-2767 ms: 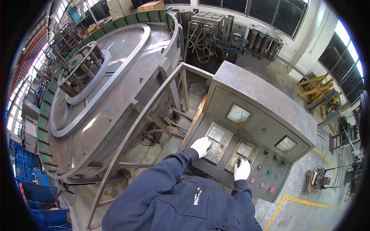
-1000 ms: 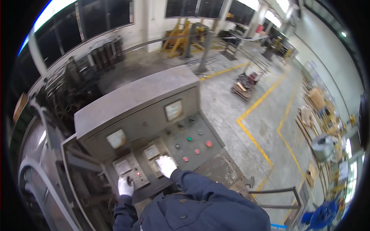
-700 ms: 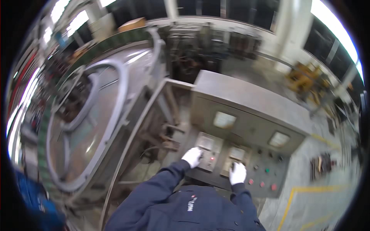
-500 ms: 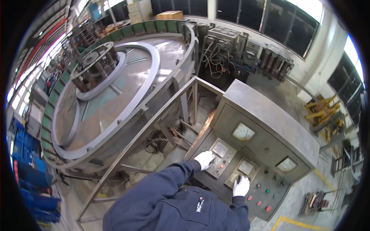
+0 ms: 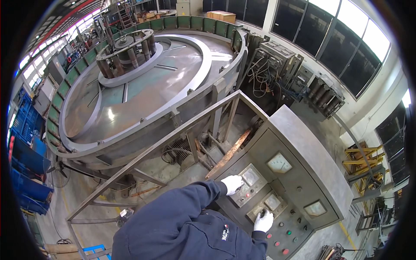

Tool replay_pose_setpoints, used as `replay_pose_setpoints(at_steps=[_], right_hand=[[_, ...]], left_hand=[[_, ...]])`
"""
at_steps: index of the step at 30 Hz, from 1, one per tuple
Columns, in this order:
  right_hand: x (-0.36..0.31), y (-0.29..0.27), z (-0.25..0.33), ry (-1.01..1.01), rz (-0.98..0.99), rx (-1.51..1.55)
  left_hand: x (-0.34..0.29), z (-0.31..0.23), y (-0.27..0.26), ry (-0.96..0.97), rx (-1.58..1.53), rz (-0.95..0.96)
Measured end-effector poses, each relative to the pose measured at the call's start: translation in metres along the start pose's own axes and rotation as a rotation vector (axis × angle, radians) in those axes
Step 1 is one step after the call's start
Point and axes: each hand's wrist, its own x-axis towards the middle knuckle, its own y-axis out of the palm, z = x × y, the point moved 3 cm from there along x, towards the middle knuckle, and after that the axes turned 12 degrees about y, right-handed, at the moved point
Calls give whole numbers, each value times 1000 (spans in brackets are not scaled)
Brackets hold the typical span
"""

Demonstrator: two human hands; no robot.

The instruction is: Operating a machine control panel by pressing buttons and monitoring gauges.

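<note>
Both of my hands wear white gloves and rest at a grey control desk (image 5: 299,171) with a sloping panel. My left hand (image 5: 232,184) is closed at the lower left of a pale meter plate (image 5: 250,177), its fingers on a small dark knob that they mostly hide. A second meter plate (image 5: 273,202) sits nearer to me. At its lower left, my right hand (image 5: 263,222) pinches a black knob (image 5: 261,213). A small red light (image 5: 248,196) shows beside my left hand. Red and green push buttons (image 5: 285,251) lie to the right of my right hand.
Beyond a metal railing (image 5: 173,134) stands a large round machine table (image 5: 147,99) carrying grey rings. Two bigger gauges (image 5: 279,163) face me on the desk's raised part. Yellow steel frames (image 5: 362,162) stand at the right, blue racks (image 5: 28,160) at the left.
The view has tilted up, so more of the round table and far hall shows. Both hands stay at the same knobs; no clear turning is visible.
</note>
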Motion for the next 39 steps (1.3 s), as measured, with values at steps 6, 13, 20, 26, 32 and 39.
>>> replay_pose_setpoints(at_steps=[6, 13, 20, 26, 32, 39], right_hand=[[-1, -1, 1, 12, -2, 4], [-1, -2, 3, 29, 28, 10], [-2, -3, 3, 31, 31, 10], [-1, -4, 4, 28, 26, 3], [-2, -1, 2, 18, 12, 14], [-2, 0, 2, 7, -6, 23]], left_hand=[[-2, -4, -5, 45, 25, -42], [-2, -2, -3, 14, 18, -4], [-3, -2, -3, 23, 19, -21], [-1, -4, -6, 13, 19, 10], [-3, -1, 0, 21, 15, -36], [-3, -1, -1, 30, 5, -70]])
